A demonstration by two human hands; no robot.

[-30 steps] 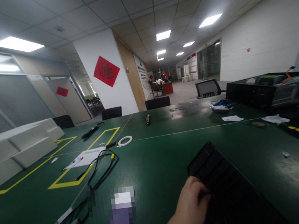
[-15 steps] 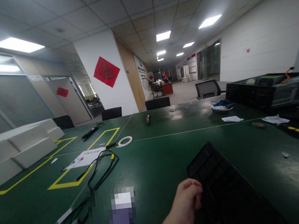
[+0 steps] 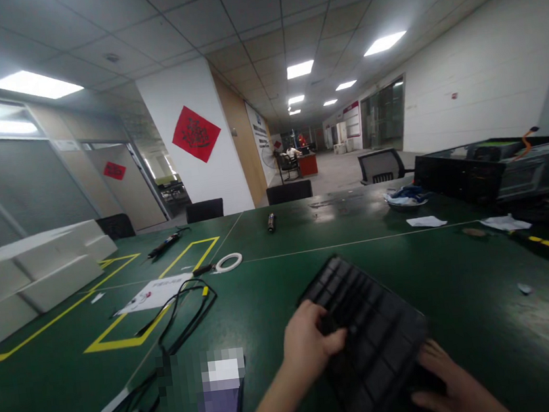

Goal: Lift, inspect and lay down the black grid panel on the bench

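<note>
Desk (image 3: 273, 285): green, in a big office.
Keyboard (image 3: 368, 334): black, long way runs from upper left to lower right.
Left hand (image 3: 307, 344): fingers grip its left edge.
Right hand (image 3: 454, 387): fingers hold its near right end.

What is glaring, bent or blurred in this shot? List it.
Head view: ceiling light panels blow out white; glare streaks the green table near its far edge; wide-angle distortion curves walls and ceiling; a pixelated block hides something by the left hand; the dark keyboard lacks detail.

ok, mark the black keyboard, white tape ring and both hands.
black keyboard (image 3: 368, 327), head view, middle of the keys.
white tape ring (image 3: 229, 262), head view, near rim.
left hand (image 3: 307, 344), head view, back.
right hand (image 3: 448, 381), head view, back.
</note>
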